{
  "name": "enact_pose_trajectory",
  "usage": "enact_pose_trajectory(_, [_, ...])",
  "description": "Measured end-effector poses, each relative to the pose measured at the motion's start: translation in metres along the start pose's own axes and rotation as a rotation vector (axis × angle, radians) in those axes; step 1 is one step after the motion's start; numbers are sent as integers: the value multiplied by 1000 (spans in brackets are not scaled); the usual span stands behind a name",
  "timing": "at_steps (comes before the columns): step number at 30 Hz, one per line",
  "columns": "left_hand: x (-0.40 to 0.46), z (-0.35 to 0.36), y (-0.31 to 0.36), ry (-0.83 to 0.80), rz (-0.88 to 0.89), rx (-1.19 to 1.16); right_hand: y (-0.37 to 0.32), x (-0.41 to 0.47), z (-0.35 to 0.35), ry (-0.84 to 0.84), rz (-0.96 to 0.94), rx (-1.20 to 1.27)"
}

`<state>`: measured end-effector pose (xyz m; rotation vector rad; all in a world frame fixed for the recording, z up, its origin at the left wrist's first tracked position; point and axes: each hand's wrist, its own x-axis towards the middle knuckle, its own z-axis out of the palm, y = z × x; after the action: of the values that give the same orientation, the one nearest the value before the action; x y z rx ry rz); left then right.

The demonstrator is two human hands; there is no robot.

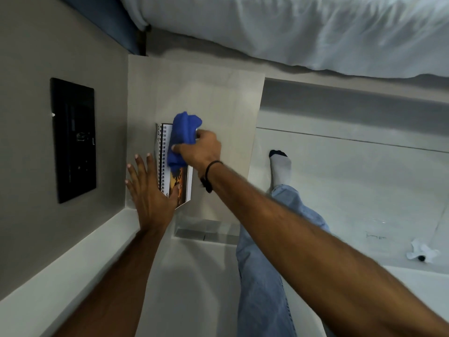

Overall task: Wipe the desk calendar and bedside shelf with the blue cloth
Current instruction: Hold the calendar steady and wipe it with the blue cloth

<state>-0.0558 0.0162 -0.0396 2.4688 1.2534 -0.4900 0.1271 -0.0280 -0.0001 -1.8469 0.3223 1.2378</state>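
A spiral-bound desk calendar (179,183) with an orange picture stands on the pale wooden bedside shelf (218,98), close to the wall. My right hand (201,149) grips a bunched blue cloth (182,135) and presses it on the calendar's upper part, over the spiral binding. My left hand (150,190) has its fingers spread, with the palm against the calendar's near left side and the thumb on its lower corner. The cloth hides much of the calendar's face.
A black switch and socket panel (73,139) is on the grey wall left of the shelf. A bed with white bedding (291,27) lies beyond the shelf. My leg in jeans and a white sock (280,169) stands on the pale floor to the right. A crumpled white item (422,252) lies on the floor.
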Motion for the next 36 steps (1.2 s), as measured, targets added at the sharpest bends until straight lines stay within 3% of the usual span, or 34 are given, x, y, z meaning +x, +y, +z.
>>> enact_pose_trajectory(7, [-5,-10,4,24,35,-18,3,0,-11,15,-21,77])
enact_pose_trajectory(11, [-9,-18,7,155,207,24,12,0,-17,27,-5,39])
enact_pose_trajectory(15, [-3,-14,6,84,349,155,11,-1,-11,18,-9,-13])
enact_pose_trajectory(23, [3,-10,-1,49,277,167,-6,2,2,25,-73,60])
enact_pose_trajectory(30, [5,-18,-5,-72,274,-169,28,-4,1,3,-49,-78])
enact_pose_trajectory(36, [-3,-6,5,-85,234,-188,18,-6,-7,12,-61,37])
